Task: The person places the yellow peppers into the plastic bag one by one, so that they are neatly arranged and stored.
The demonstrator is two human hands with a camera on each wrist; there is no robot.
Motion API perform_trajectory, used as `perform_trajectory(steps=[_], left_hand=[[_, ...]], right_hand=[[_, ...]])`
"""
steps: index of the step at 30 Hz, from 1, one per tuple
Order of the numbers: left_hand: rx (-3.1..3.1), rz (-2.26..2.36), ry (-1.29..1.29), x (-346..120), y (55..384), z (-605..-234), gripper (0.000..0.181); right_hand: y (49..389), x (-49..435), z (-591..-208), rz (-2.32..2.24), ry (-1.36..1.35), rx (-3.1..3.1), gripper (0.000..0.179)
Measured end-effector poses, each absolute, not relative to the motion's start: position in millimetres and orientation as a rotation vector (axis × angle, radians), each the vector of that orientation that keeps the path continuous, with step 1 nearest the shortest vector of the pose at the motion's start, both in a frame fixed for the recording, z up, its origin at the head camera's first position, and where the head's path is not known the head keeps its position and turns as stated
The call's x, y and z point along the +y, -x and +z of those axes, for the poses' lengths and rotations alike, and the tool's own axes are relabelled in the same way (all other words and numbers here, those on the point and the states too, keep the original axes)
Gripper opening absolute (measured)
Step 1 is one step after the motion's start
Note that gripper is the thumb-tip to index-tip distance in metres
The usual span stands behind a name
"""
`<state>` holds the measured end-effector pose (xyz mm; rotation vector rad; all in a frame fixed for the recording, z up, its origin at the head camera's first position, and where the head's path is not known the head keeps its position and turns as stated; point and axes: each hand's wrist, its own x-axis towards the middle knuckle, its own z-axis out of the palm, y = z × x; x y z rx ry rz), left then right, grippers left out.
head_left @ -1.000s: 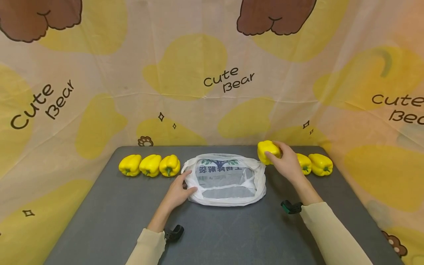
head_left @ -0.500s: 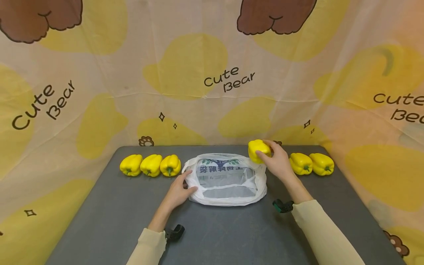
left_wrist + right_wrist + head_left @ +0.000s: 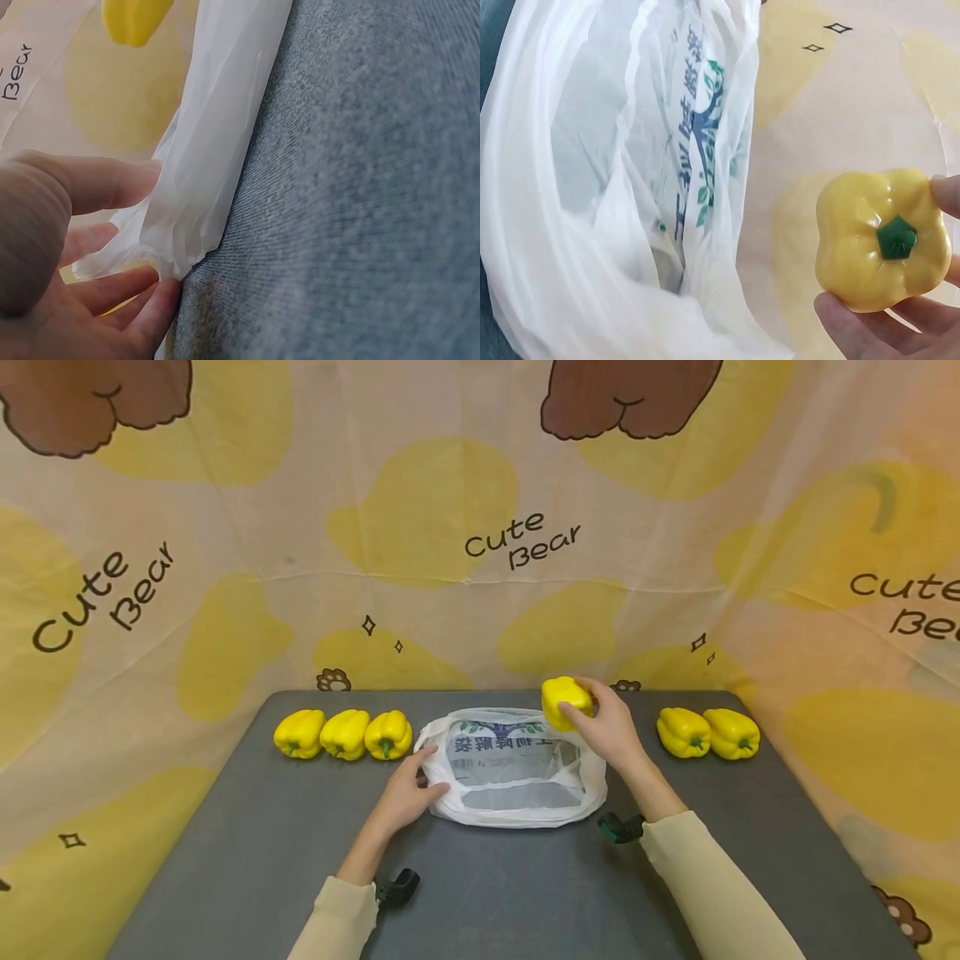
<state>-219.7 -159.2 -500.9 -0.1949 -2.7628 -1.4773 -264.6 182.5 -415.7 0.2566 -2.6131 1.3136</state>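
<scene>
A white plastic bag [image 3: 517, 817] with printed characters and a tree design stands with its mouth spread on the grey table. My left hand [image 3: 405, 793] grips the bag's left end, thumb in front and fingers farther back; the left wrist view shows the white film [image 3: 202, 150] against the fingertips. My right hand [image 3: 609, 727] holds a yellow bell pepper [image 3: 562, 702] above the bag's back right rim. In the right wrist view, thumb and fingers pinch the pepper [image 3: 847, 225] by its sides, its green stem facing the camera.
Several yellow bell peppers lie on the table: a left pepper [image 3: 299, 733], a middle pepper [image 3: 345, 734] and another pepper [image 3: 387, 734] left of the bag, plus two peppers [image 3: 683, 732] at right. A printed cloth [image 3: 420, 527] hangs behind the table [image 3: 495, 893].
My right hand has carried the yellow bell pepper leftward from beside the right-hand peppers to over the bag's rim. My left hand has stayed at the bag's left end.
</scene>
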Motion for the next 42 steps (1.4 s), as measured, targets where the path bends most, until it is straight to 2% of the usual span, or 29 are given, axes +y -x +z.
perform_trajectory(steps=[42], left_hand=[[-2.768,-1.498,0.19,-162,221,-500,0.066]], right_hand=[[277,96,-442,1.53,-0.251,-2.618,0.059]])
